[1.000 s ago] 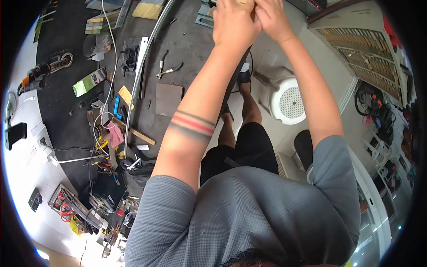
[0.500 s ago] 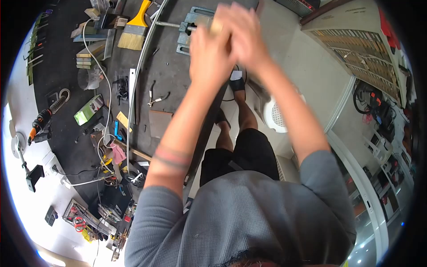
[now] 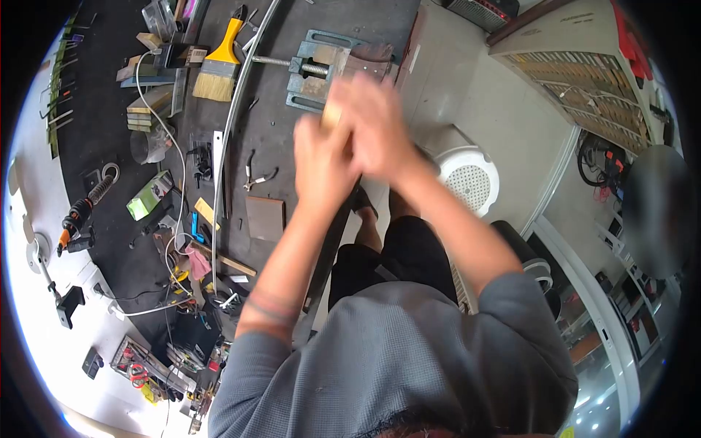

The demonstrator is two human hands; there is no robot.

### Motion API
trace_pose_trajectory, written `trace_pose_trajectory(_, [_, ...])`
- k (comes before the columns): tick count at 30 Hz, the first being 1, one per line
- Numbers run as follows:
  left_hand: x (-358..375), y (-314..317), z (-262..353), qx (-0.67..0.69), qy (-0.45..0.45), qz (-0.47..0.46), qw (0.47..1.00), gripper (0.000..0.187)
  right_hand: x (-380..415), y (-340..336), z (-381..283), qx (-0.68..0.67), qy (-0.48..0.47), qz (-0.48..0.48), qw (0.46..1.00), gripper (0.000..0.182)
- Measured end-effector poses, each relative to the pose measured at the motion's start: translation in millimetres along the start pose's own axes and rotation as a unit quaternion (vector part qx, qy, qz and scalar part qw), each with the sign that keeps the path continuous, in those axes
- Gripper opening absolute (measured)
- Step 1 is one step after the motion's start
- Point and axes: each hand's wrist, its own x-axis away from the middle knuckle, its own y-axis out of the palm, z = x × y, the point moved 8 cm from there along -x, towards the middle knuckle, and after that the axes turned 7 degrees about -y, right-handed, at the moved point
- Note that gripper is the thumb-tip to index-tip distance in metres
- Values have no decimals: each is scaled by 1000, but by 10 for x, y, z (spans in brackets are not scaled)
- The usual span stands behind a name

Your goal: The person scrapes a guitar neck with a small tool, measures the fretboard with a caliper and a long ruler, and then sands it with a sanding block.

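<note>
My left hand (image 3: 320, 164) and my right hand (image 3: 372, 124) are closed and pressed together, blurred by motion, at the near edge of the workbench. A small yellowish-tan piece (image 3: 332, 115) shows between them; its kind is hidden by the fingers. Just beyond the hands, a metal vise (image 3: 298, 77) with a threaded screw (image 3: 315, 70) lies on the bench. Beside its jaw sits a brownish flat piece (image 3: 374, 66), partly covered by my right hand.
On the dark workbench (image 3: 285, 146) lie a yellow-handled paintbrush (image 3: 217, 73), pliers (image 3: 255, 175), a brown square plate (image 3: 264, 217), a long metal strip (image 3: 217, 153) and a green box (image 3: 150, 196). A white stool (image 3: 491, 171) stands right of the bench.
Both hands, still together, have come back toward my body and away from the vise. More of the vise and the brownish piece is now uncovered.
</note>
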Motion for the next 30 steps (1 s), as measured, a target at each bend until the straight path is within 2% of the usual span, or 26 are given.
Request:
trace_pose_trajectory(2, [-809,164,322,-16,36,49,998,33,-490,-292,688,41,-55,37,997,68])
trace_pose_trajectory(3, [-1086,166,446,-18,44,86,995,34,-722,-462,818,51,-50,17,997,64])
trace_pose_trajectory(5, [-1119,181,419,1,37,98,995,37,-827,-535,788,39,-38,11,998,59])
trace_pose_trajectory(6, [-991,143,373,-5,38,98,994,39,-670,-408,699,39,-49,28,998,64])
trace_pose_trajectory(7, [-729,123,262,-17,30,57,998,44,-439,-244,586,40,-60,46,996,69])
trace_pose_trajectory(10, [528,-121,-173,-26,-5,-29,999,59,427,258,-328,-25,20,-27,999,70])
trace_pose_trajectory(12, [1004,-341,-237,-19,-14,-30,999,65,753,469,-804,-37,52,-129,990,74])
trace_pose_trajectory(14, [841,-202,-238,-15,-12,-32,999,63,684,437,-660,-32,35,-89,995,73])
trace_pose_trajectory(16, [228,-19,-57,-11,9,-40,999,56,174,76,-155,-12,26,-30,999,69])
trace_pose_trajectory(17, [-209,19,156,-3,34,17,999,46,-79,-75,177,12,-9,-4,1000,68])
trace_pose_trajectory(18, [-587,106,293,-25,25,24,999,41,-310,-218,511,36,-43,20,998,67])
trace_pose_trajectory(19, [-912,182,392,-13,42,69,997,35,-595,-362,876,42,-65,25,997,67])
trace_pose_trajectory(20, [-1164,245,448,-20,65,97,993,32,-730,-427,1031,45,-86,29,995,66])
trace_pose_trajectory(22, [-1165,154,471,0,59,116,992,33,-627,-381,910,47,-76,44,995,65])
trace_pose_trajectory(23, [-983,137,384,-6,50,85,995,37,-582,-361,838,47,-74,53,995,65])
trace_pose_trajectory(25, [-266,11,120,-13,24,24,999,48,-116,-77,229,19,-38,47,998,65])
trace_pose_trajectory(26, [124,-85,-27,-14,6,-4,1000,54,103,61,-115,-21,4,26,999,67])
trace_pose_trajectory(28, [831,-236,-289,-17,-11,-30,999,62,602,435,-604,-30,48,-78,995,72])
trace_pose_trajectory(30, [793,-213,-306,-12,-24,-48,998,64,648,449,-658,-43,58,-67,995,73])
